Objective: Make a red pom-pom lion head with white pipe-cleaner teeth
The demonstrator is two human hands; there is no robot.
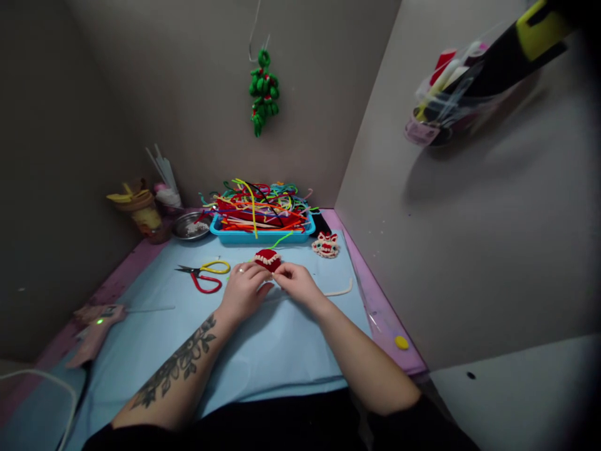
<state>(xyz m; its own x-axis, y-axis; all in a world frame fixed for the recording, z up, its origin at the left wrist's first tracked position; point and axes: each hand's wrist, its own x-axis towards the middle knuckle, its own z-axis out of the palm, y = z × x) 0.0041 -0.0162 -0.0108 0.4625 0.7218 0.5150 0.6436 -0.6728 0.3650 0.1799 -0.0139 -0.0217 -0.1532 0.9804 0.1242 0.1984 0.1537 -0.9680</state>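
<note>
Red piece (272, 253) sits at twelve o'clock, held between both hands: left hand (246, 287) steadying it from eight, right hand (297, 282) pinching near five. Light, even pressure should protect the white trim (268, 260).

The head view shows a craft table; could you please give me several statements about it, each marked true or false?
1. The left hand and right hand are at the red piece with cream trim. True.
2. The scissors have two blue handles. False: one handle of the scissors is yellow, the other red.
3. A green ornament hangs against the wall. True.
4. The glue gun lies right of both hands. False: the glue gun lies to their left.
5. The tray of colourful stems is blue. True.
</note>
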